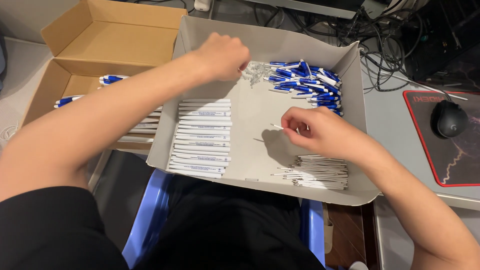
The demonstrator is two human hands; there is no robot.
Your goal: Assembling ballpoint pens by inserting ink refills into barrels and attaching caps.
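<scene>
Head camera looks steeply down, close over grey cardboard tray on lap (single view only).

A gray tray holds a neat row of white pen tubes, a pile of blue pen tops, some small springs and thin white refills.

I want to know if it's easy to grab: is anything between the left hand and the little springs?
Nothing visible. The left hand is right at the springs at the back of the tray, fingertips on the pile's edge. The blue caps lie to one side.
</scene>
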